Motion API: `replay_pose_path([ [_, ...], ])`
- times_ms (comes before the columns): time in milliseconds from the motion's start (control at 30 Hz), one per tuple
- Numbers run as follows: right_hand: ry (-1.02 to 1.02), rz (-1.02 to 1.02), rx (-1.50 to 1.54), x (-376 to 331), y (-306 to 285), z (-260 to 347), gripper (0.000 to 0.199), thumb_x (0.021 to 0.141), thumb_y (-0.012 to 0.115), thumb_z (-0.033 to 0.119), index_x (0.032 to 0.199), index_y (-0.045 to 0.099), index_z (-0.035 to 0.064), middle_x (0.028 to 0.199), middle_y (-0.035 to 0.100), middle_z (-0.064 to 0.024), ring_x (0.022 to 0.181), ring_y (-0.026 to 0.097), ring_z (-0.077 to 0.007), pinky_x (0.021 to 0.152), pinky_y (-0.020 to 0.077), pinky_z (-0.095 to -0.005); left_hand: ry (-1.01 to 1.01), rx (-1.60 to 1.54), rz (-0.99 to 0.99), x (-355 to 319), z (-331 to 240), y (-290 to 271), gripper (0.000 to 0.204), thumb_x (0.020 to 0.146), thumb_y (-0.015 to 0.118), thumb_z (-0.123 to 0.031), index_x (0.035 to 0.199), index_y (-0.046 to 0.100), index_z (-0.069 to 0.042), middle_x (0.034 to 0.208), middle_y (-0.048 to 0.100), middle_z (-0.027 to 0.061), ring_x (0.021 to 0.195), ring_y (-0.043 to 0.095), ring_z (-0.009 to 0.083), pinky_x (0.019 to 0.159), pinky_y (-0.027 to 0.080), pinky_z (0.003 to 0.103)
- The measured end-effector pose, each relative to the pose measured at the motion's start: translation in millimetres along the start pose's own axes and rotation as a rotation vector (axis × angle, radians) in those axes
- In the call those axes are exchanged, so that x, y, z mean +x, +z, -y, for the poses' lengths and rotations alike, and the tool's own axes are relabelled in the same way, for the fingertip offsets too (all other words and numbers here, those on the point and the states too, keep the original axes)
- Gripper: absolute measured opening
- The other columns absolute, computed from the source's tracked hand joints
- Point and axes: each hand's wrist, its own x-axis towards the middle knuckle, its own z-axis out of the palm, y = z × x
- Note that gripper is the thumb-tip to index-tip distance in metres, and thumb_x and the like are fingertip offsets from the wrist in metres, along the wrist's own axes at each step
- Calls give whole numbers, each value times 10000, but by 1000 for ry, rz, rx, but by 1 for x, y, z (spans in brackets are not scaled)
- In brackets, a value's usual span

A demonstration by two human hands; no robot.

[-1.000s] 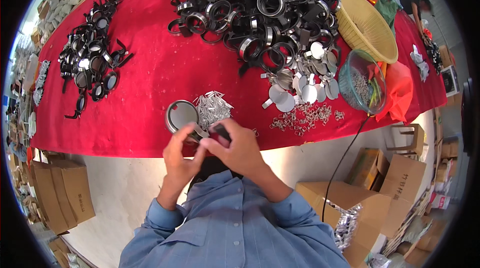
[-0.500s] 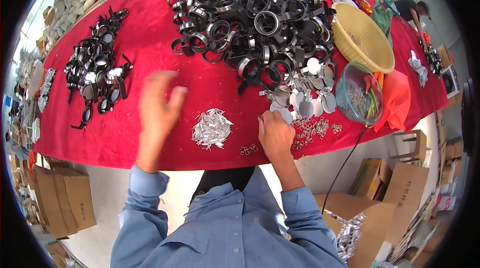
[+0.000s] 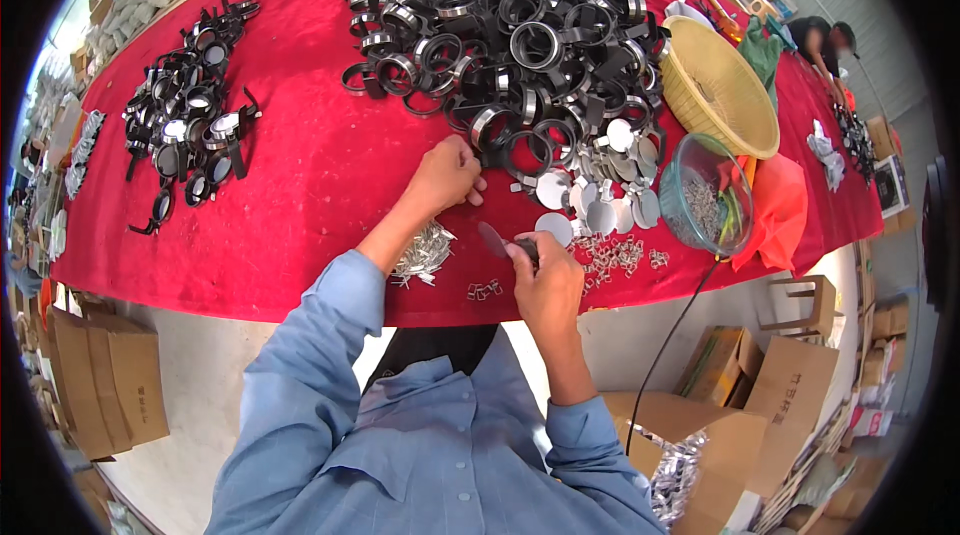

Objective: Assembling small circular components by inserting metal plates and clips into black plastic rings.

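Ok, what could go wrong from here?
The left hand is at the tangled heap of black, metal-rimmed rings; pulling one might drag others along. The right hand holds a thin, round grey disc, which could slip. The loose silver metal clips near the front edge of the red tablecloth might get brushed off.

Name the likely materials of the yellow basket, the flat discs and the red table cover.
Yellow basket: probably plastic, fairly matt, with fine even ribbing, though woven fibre is possible. Flat discs: likely metal, smooth and silvery-grey, some catching light brightly. Red table cover: apparently cloth, dull, without glossy reflections.
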Motion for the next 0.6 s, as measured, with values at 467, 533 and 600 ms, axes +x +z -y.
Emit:
replay_pose_path([
  [467,-14,56,80,-16,2,0,133,891,719,112,899,613,31,827,683,-141,735,681,-365,618,519,-456,398,-297,-544,-62,34,-67,158,1020,402,52,1151,462,-13,987,686,178,816,735,214,700,588,286],
  [533,2,64,68,-18,0,-1,139,892,719,113,898,607,31,827,682,-140,736,682,-362,612,520,-454,421,203,-836,-77,35,-85,241,990,444,73,1217,491,8,1114,699,202,919,736,232,814,585,351],
  [600,-13,43,91,-20,1,0,138,892,719,110,896,607,31,823,680,-141,735,682,-359,607,523,-451,641,482,-944,-88,49,-104,293,952,474,97,1220,548,4,1188,687,205,1059,705,318,921,548,388],
])
